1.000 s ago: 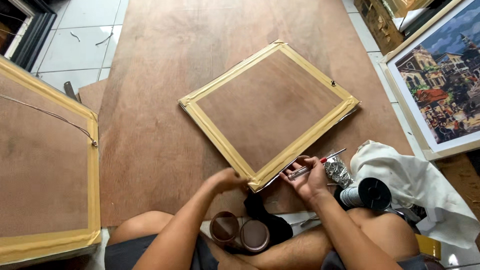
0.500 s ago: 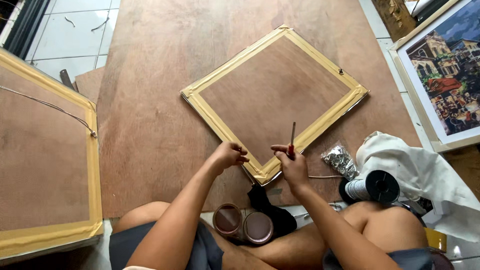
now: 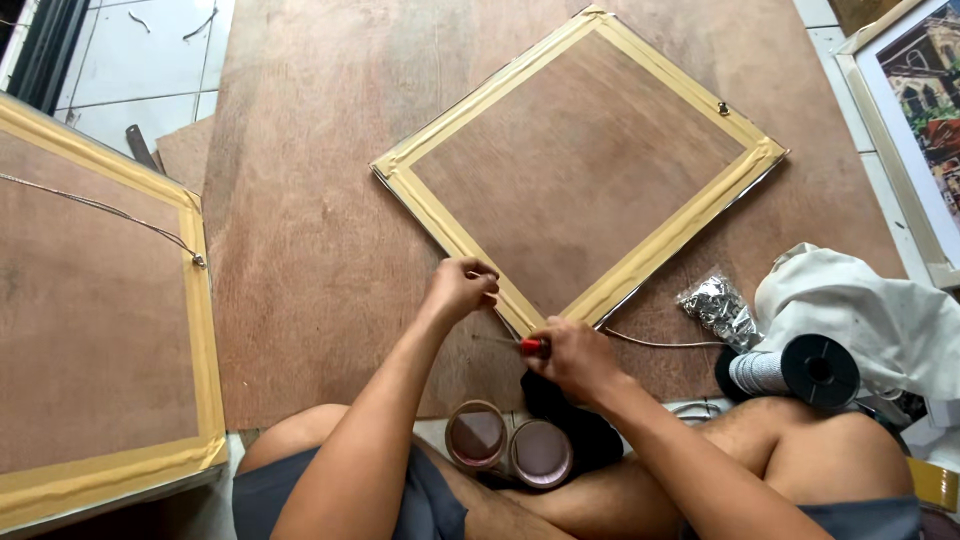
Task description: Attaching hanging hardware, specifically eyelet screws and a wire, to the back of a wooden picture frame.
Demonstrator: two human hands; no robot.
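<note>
The right hand [image 3: 575,357] lowered the screwdriver [image 3: 525,345] from upright to flat, its tip toward the left hand [image 3: 462,290] at the frame [image 3: 580,165] corner.

The frame back [image 3: 580,165] is faced with matt brown board, its edges bound in smooth tan paper tape — a thin metallic rim is seen along the lower edges. The floor panel [image 3: 300,250] is of matt plywood with visible grain. The tool [image 3: 532,346] is fitted with a glossy red plastic handle. The cloth [image 3: 870,310] is of white creased fabric — the small bag [image 3: 715,305] appears shiny and crinkled.
</note>
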